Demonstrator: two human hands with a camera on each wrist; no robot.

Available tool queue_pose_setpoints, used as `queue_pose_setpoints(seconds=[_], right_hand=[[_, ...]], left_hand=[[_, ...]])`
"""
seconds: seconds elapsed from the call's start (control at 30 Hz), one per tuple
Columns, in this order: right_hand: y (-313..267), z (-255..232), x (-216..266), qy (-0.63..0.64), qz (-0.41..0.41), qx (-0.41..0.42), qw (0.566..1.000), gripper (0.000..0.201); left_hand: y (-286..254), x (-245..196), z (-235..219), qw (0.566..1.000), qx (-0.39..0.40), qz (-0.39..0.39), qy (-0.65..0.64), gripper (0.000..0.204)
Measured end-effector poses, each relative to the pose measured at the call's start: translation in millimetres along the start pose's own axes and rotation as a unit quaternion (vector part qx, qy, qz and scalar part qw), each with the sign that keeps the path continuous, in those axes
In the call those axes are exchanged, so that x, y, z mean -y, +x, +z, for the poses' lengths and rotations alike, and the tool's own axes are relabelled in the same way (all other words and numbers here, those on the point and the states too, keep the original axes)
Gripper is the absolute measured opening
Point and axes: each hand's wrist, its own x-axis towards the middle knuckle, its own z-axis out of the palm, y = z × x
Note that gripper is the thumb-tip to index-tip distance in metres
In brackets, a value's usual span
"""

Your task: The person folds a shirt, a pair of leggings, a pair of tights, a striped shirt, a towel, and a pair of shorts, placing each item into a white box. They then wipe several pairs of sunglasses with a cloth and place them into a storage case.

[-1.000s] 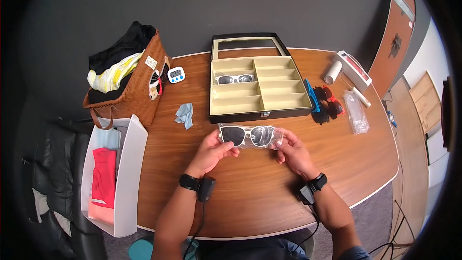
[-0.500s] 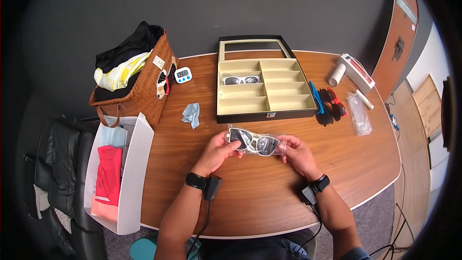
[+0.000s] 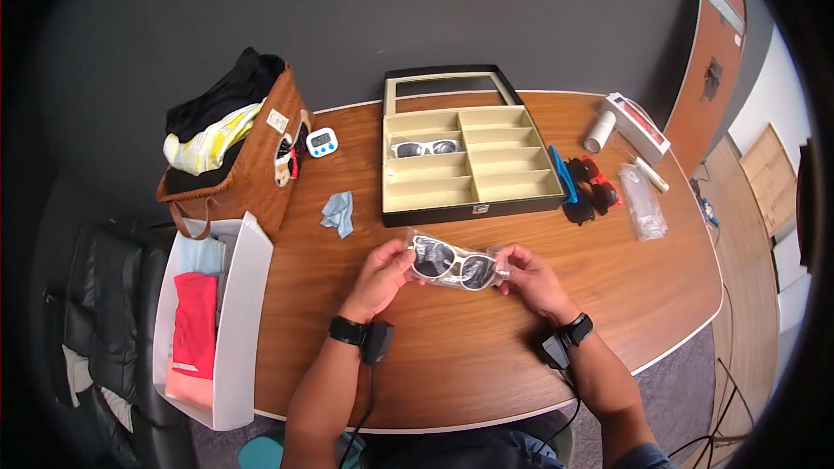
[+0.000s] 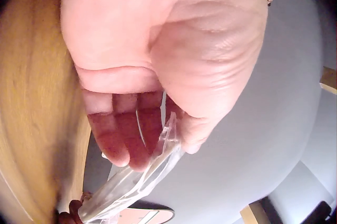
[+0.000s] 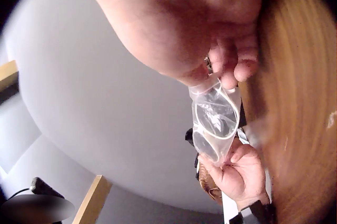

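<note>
White-framed sunglasses with dark lenses (image 3: 476,272) are inside a clear plastic sleeve (image 4: 142,182), held over the table in front of the display case. My left hand (image 3: 380,280) pinches the sleeve's left end between thumb and fingers. At the opposite end, my right hand (image 3: 536,285) grips the plastic, as the right wrist view also shows. The glasses tilt, with their right side nearer me. Behind them stands the open display case (image 3: 512,187) with cream compartments. Another pair of white sunglasses (image 3: 426,148) lies in a left compartment.
Blue, black and red sunglasses (image 3: 599,191) lie right of the case, beside clear plastic sleeves (image 3: 643,208). A white box (image 3: 641,126) and a roll (image 3: 601,132) stand behind. Leftward are a blue cloth (image 3: 338,214), a timer (image 3: 322,142), a wicker basket (image 3: 256,169) and a white bin (image 3: 239,356).
The sleeved sunglasses have gone from nearly level to tilted, their right side coming nearer me. Both hands keep hold of the ends. The head view has shifted slightly.
</note>
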Motion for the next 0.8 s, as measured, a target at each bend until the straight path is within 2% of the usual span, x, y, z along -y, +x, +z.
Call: queue_pose_setpoints(seconds=[0.07, 0.1, 0.2, 0.33, 0.43, 0.5, 0.6, 0.67, 0.7, 0.73, 0.77, 0.8], right_hand=[[-1.5, -9.0, 2.5, -0.037, 0.012, 0.012, 0.999, 0.006], [-3.7, -8.7, 11.2, -0.041, 0.017, -0.01, 0.999, 0.007], [-10.4, -27.4, 42.0, -0.088, 0.008, -0.043, 0.995, 0.005], [-20.9, -77.4, 70.5, 0.012, -0.093, -0.185, 0.978, 0.005], [-25.5, -109.9, 79.3, 0.072, -0.181, -0.293, 0.936, 0.006], [-25.7, -131.4, 71.9, 0.028, -0.188, -0.357, 0.914, 0.006], [-23.7, -145.5, 63.6, -0.006, -0.173, -0.385, 0.906, 0.007], [-21.8, -144.8, 61.9, -0.15, -0.145, -0.42, 0.883, 0.017], [-21.8, -140.2, 62.8, -0.149, -0.146, -0.419, 0.884, 0.017], [-21.8, -135.2, 63.3, -0.271, -0.191, -0.447, 0.831, 0.024], [-19.8, -128.9, 63.1, -0.386, -0.232, -0.463, 0.764, 0.031], [-21.1, -104.8, 71.1, -0.351, -0.231, -0.443, 0.792, 0.043]], left_hand=[[2.0, 3.8, 1.5, 0.999, -0.04, 0.03, 0.006, 0.011], [4.3, 7.9, -6.1, 0.998, -0.036, 0.049, -0.005, 0.007], [6.5, 4.8, -4.1, 0.989, -0.099, 0.101, -0.051, 0.004], [4.0, -7.5, 2.4, 0.984, -0.125, 0.099, -0.081, 0.003], [3.2, -5.4, 0.1, 0.99, -0.084, 0.074, -0.08, 0.003], [4.2, -1.6, -1.5, 0.991, -0.08, 0.076, -0.081, 0.004], [2.3, -2.3, 0.6, 0.996, -0.052, 0.042, -0.063, 0.005], [1.4, -0.5, 1.4, 0.997, -0.042, 0.036, -0.059, 0.006], [1.4, 0.5, 0.6, 0.997, -0.033, 0.03, -0.057, 0.006], [1.2, 0.0, -0.3, 0.998, -0.005, 0.025, -0.062, 0.007], [1.4, 1.3, 0.3, 0.998, -0.011, 0.028, -0.06, 0.007], [0.7, 1.7, 4.7, 0.999, -0.009, 0.02, -0.049, 0.007]])
